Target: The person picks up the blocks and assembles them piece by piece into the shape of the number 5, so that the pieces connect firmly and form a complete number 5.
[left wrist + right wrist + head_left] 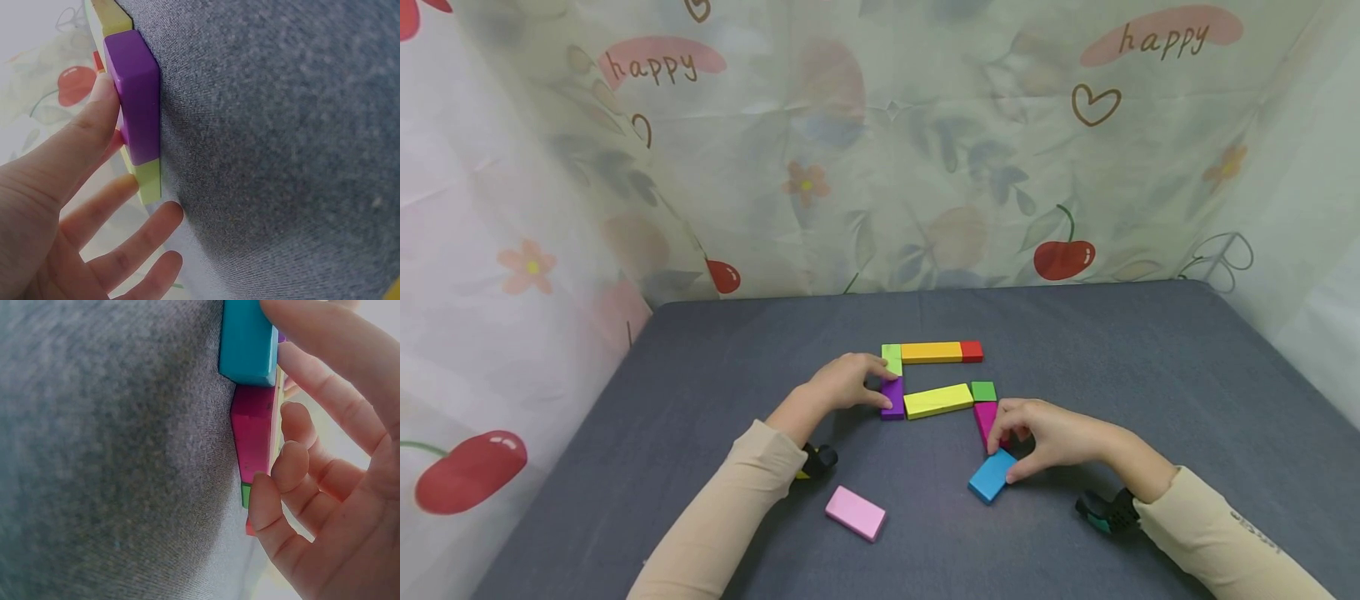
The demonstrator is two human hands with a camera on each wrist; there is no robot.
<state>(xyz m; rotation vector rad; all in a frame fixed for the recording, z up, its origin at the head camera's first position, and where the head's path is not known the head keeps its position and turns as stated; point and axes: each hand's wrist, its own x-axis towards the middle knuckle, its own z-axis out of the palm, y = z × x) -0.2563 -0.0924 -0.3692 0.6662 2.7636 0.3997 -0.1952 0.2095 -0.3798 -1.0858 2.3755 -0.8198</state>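
My left hand (844,382) rests its thumb and index fingertips on a purple block (140,100); its other fingers spread beside it. A light green block (891,353) lies end to end with the purple one. Between thumb and index finger, my right hand (1051,432) pinches a blue block (988,478), set at a slant. Just behind the blue block is a magenta block (255,431), partly covered by the right fingers in the head view. A small green block (983,391) sits at the magenta block's far end, beside a long yellow block (937,401) that reaches toward the purple one.
From the light green block an orange block (931,352) runs rightward to a red block (972,351). A pink block (856,513) lies apart near the front. The dark grey cloth-covered table (737,350) ends at a printed curtain (895,192).
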